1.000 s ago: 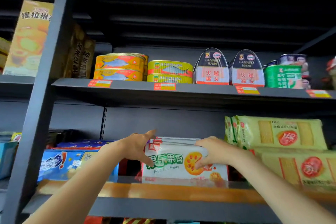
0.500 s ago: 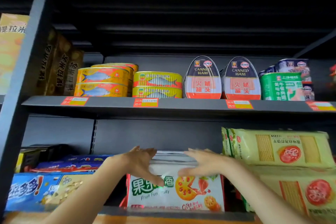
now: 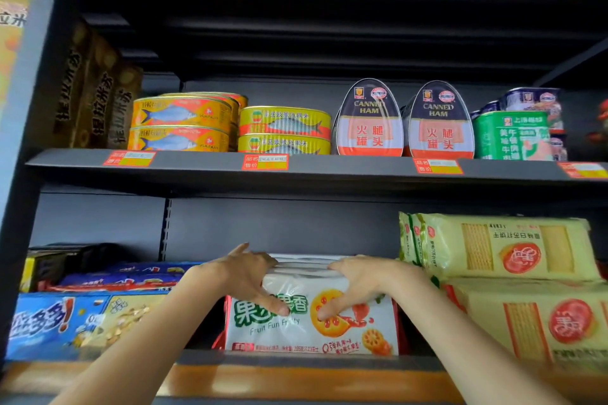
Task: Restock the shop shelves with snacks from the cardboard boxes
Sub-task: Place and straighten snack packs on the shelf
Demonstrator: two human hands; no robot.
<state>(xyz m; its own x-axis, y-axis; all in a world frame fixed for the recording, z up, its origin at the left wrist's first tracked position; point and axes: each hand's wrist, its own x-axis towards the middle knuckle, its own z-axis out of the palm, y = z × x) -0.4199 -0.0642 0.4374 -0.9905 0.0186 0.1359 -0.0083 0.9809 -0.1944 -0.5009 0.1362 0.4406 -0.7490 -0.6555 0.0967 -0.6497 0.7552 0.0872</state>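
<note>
Both hands — left hand [image 3: 245, 276]; right hand [image 3: 357, 283] — grip glossy snack packs [image 3: 312, 329].

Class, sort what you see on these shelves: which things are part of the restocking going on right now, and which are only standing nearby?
In the job:
- left hand
- right hand
- Fruit Fun Fruity packs, gripped at the top by both hands

Just nearby:
- canned ham tins
- fish tins
- yellow cracker packs
- blue biscuit box

snack packs [image 3: 311, 322] on lower shelf [image 3: 296, 359]
</note>
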